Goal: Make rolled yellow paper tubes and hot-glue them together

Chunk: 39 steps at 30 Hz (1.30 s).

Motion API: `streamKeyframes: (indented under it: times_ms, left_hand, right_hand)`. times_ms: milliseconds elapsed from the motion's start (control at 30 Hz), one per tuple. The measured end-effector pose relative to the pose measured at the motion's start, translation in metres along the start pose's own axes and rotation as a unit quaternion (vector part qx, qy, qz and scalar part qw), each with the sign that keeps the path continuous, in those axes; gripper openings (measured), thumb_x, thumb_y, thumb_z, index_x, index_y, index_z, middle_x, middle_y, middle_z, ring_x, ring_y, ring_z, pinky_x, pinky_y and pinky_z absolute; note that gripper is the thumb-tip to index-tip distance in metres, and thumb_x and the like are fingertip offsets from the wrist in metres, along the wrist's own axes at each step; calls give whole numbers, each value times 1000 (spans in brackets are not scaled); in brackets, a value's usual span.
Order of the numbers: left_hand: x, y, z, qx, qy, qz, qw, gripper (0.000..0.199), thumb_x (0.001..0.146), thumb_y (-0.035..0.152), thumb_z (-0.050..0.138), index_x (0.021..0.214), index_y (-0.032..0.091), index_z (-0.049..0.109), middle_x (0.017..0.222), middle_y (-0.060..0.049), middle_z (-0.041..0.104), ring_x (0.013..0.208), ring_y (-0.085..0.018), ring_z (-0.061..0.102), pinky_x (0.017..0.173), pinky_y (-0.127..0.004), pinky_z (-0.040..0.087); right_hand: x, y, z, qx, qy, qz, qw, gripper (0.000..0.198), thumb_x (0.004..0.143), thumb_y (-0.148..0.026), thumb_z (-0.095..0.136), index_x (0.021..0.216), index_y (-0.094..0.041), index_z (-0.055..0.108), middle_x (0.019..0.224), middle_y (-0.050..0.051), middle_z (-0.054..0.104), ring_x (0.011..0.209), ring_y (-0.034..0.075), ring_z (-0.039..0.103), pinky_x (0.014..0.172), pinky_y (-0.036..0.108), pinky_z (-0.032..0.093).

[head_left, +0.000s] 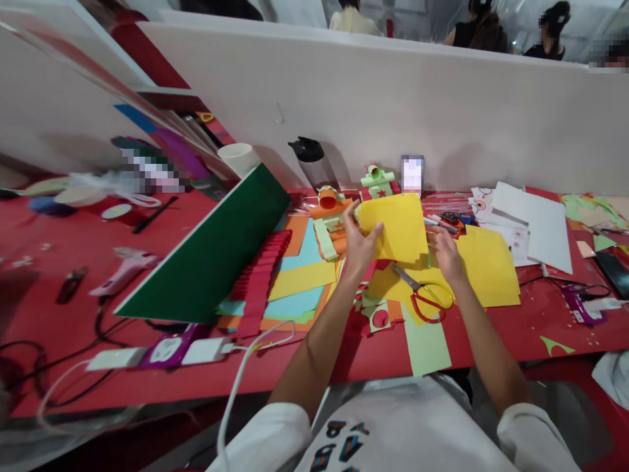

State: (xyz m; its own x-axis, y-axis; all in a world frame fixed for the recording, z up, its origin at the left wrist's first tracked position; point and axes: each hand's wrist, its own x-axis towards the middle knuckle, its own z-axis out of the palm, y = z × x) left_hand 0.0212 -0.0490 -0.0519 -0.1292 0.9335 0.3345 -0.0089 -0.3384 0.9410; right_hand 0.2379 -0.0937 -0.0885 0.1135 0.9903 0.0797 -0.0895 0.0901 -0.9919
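Note:
My left hand (362,239) grips a sheet of yellow paper (396,226) by its left edge, thumb in front, and holds it up above the table. My right hand (446,254) is beside the sheet's right edge, its fingers loosely stretched and apart; I cannot tell whether the fingertips touch the paper. Below the sheet lie scissors (428,303) with red and yellow handles, blades partly apart, on more yellow paper. Another yellow sheet (491,265) lies right of my right hand. A pale green strip (428,344) reaches toward the table's front edge.
Left of my arm, a green board (211,255) leans over coloured sheets and a fringed red paper strip (258,288). A pink glue gun (125,270) and power strip (170,347) lie farther left. A bottle (314,164), paper figures and a phone (412,174) stand along the white partition.

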Motion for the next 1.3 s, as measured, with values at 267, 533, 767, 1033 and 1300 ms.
streamKeyframes:
  times_ms: [267, 533, 767, 1033, 1300]
  left_hand:
    - [23, -32, 12, -48, -159, -37, 985, 75, 76, 66, 84, 130, 18, 63, 121, -15, 76, 104, -28, 76, 89, -38, 63]
    - [29, -60, 20, -74, -125, -11, 989, 57, 79, 62, 85, 110, 18, 67, 102, -9, 77, 88, -23, 74, 78, -33, 61]
    - [30, -67, 21, -68, -43, 34, 996, 46, 86, 61, 81, 99, 21, 64, 88, -2, 70, 82, -19, 70, 74, -29, 58]
    - [23, -69, 27, -28, -35, 51, 998, 53, 89, 61, 77, 122, 21, 64, 113, -9, 71, 104, -25, 71, 95, -39, 59]
    - [20, -55, 23, 20, -13, 149, 989, 48, 100, 53, 68, 139, 25, 62, 122, -10, 72, 118, -26, 69, 108, -43, 53]
  right_hand:
    - [19, -1, -1, -79, 15, -36, 996, 48, 80, -59, 81, 111, -24, 69, 114, 9, 79, 109, 30, 74, 100, 45, 60]
    - [56, -27, 4, -64, -25, -30, 997, 47, 72, -56, 90, 99, -20, 75, 101, 9, 81, 95, 28, 76, 86, 41, 62]
    - [79, -17, 8, -32, -17, -48, 998, 47, 73, -58, 88, 101, -23, 74, 96, 4, 78, 85, 23, 74, 77, 35, 61]
    - [71, -4, 17, -40, -46, -4, 998, 49, 69, -57, 91, 98, -20, 76, 99, 9, 81, 95, 28, 76, 87, 42, 64]
    - [67, -12, 24, -38, -52, -10, 998, 45, 72, -58, 90, 91, -19, 76, 92, 7, 79, 85, 25, 74, 79, 38, 63]
